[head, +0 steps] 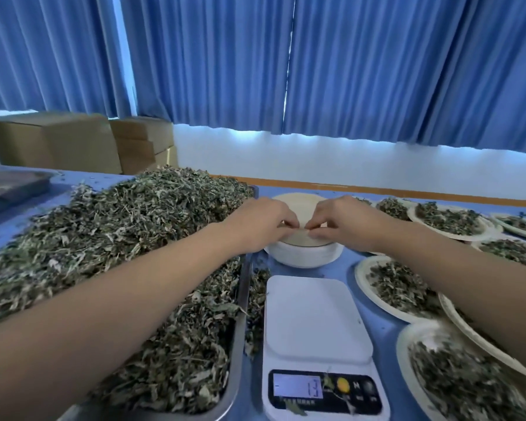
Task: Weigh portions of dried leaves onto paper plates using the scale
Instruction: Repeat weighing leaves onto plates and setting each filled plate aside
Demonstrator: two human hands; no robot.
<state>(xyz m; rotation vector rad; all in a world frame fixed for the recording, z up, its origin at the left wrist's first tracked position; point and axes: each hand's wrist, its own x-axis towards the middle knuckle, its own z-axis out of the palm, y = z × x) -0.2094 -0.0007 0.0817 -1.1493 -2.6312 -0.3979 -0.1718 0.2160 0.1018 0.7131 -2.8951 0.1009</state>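
Observation:
A stack of empty paper plates stands just beyond the white scale. My left hand and my right hand meet over the stack, and the fingertips of both pinch the near rim of the top plate, which is tilted up. The scale's platform is bare; a few leaf bits lie on its display, which is lit. A big heap of dried leaves fills a steel tray on the left.
Several paper plates with leaf portions lie to the right of the scale, some overlapping. A grey tray sits at the far left. Cardboard boxes stand behind the table, under blue curtains.

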